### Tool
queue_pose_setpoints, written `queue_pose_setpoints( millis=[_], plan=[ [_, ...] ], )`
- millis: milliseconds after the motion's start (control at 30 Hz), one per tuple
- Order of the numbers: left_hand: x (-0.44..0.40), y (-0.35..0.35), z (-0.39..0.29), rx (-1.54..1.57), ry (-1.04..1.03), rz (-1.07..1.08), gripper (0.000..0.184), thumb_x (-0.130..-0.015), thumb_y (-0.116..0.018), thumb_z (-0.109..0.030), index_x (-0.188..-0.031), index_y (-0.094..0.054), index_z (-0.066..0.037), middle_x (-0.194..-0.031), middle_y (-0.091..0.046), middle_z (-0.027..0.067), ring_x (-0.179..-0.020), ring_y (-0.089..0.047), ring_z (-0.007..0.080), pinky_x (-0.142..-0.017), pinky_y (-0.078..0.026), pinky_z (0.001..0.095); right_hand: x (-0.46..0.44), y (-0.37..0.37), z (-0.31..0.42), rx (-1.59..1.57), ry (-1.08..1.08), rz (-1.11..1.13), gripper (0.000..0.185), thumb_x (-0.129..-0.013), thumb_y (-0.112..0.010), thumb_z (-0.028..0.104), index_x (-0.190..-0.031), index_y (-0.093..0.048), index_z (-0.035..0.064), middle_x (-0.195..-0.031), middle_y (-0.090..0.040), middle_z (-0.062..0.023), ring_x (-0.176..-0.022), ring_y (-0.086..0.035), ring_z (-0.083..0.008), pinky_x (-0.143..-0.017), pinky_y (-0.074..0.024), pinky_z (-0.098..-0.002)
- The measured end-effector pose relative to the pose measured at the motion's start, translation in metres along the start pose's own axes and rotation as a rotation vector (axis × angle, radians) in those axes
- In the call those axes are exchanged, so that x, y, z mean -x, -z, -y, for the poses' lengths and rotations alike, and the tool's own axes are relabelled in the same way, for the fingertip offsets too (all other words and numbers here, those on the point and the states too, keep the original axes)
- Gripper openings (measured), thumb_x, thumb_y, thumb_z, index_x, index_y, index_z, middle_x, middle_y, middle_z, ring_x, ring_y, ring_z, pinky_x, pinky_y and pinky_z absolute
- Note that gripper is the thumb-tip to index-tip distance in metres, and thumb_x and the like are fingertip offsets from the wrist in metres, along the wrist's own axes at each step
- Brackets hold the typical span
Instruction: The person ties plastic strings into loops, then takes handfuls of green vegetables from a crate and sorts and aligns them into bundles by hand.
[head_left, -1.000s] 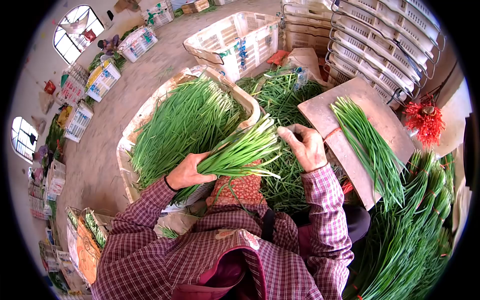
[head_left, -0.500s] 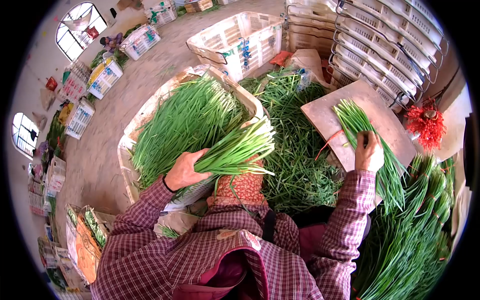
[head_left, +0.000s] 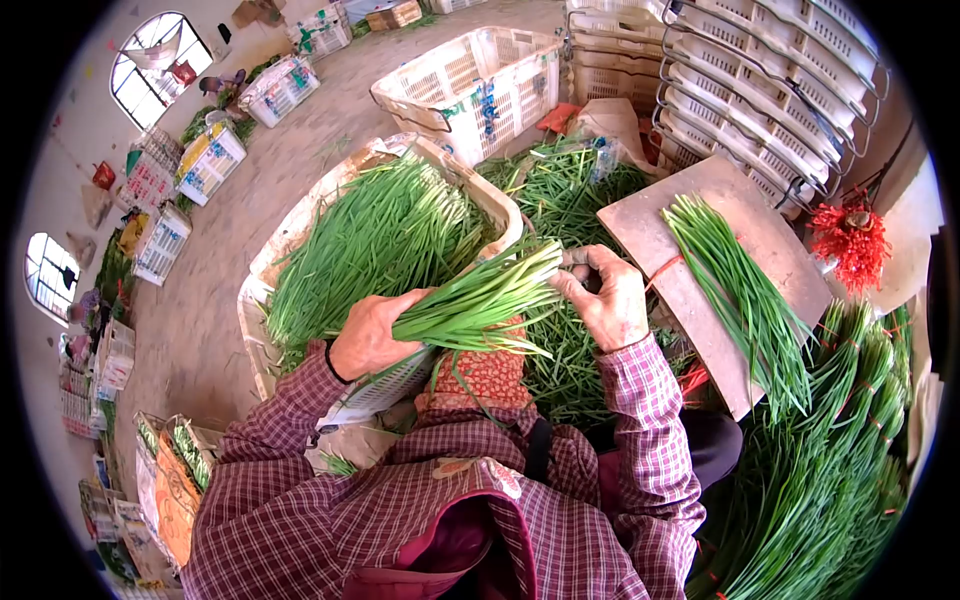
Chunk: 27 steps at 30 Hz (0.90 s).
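My left hand is closed around a bunch of garlic chives, above the front edge of a white crate heaped with more chives. At the pale cut ends of the held bunch is my right hand, thumb and forefinger pinched at the stalks; how many it grips is hidden. To its right, a separate pile of chives lies across a slanted board. A red tie sits at the board's left edge.
Loose green leaves cover the floor between crate and board. Tied bunches are heaped at the right, below a cluster of red ties. A white crate and stacked crates stand behind. A person is far off.
My right hand has moved left from the chives on the board to the stalk ends of the bunch in my left hand. The left hand stays nearly in place, still holding its bunch.
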<state>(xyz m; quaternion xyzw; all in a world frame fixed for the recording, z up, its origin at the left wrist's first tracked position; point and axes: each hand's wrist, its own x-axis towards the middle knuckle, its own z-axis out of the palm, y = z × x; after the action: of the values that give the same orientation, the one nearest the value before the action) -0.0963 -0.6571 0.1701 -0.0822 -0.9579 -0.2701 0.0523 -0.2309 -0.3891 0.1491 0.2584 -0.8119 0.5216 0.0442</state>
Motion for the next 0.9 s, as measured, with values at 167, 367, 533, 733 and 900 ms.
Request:
queue_pose_setpoints(
  millis=[167, 367, 533, 733, 900],
  plan=[
    [-0.01, 0.01, 0.001, -0.062, -0.049, -0.047, 0.058, -0.067, -0.072, -0.016, -0.123, -0.056, -0.006, -0.09, -0.068, 0.016, -0.077, -0.066, 0.0313, -0.07, -0.051, 0.0369, 0.005, -0.005, -0.004, -0.162, 0.014, -0.117, 0.029, -0.073, -0.076, 0.018, -0.094, -0.067, 0.0013, -0.073, -0.058, -0.0058, -0.065, -0.056, -0.0142, -0.061, -0.0467, -0.0275],
    [-0.017, 0.016, -0.004, -0.087, -0.11, -0.016, 0.054, -0.073, -0.074, -0.012, -0.121, -0.055, 0.003, -0.096, -0.067, 0.0183, -0.08, -0.069, 0.0254, -0.072, -0.052, 0.0307, 0.007, -0.006, 0.0, -0.268, -0.038, -0.191, 0.027, -0.074, -0.076, 0.014, -0.094, -0.065, 0.0014, -0.075, -0.056, -0.0032, -0.067, -0.053, -0.0122, -0.063, -0.0465, -0.0263],
    [-0.014, 0.011, -0.005, -0.063, -0.018, 0.04, 0.055, -0.072, -0.073, -0.011, -0.121, -0.055, 0.003, -0.096, -0.068, 0.0182, -0.08, -0.069, 0.0261, -0.073, -0.052, 0.0313, 0.007, -0.007, -0.002, -0.251, 0.018, -0.146, 0.027, -0.074, -0.077, 0.015, -0.093, -0.064, 0.0006, -0.076, -0.056, -0.0039, -0.07, -0.053, -0.0128, -0.067, -0.0462, -0.0266],
    [-0.015, 0.001, 0.0, -0.042, -0.069, -0.041, 0.059, -0.067, -0.071, -0.015, -0.124, -0.057, -0.009, -0.093, -0.068, 0.0142, -0.077, -0.066, 0.03, -0.07, -0.051, 0.0358, 0.009, -0.009, -0.007, -0.167, 0.037, -0.103, 0.015, -0.075, -0.074, 0.014, -0.082, -0.065, 0.0044, -0.072, -0.057, -0.0047, -0.067, -0.054, -0.0152, -0.064, -0.0448, -0.027],
    [-0.012, 0.007, -0.001, -0.254, -0.12, -0.148, 0.058, -0.072, -0.072, -0.027, -0.127, -0.056, -0.017, -0.081, -0.065, 0.0108, -0.069, -0.064, 0.0284, -0.061, -0.048, 0.0379, 0.004, 0.026, -0.04, 0.306, 0.082, -0.416, 0.016, -0.079, -0.071, 0.022, -0.078, -0.064, 0.0074, -0.072, -0.061, -0.0045, -0.062, -0.059, -0.0173, -0.06, -0.0502, -0.0332]
  ],
)
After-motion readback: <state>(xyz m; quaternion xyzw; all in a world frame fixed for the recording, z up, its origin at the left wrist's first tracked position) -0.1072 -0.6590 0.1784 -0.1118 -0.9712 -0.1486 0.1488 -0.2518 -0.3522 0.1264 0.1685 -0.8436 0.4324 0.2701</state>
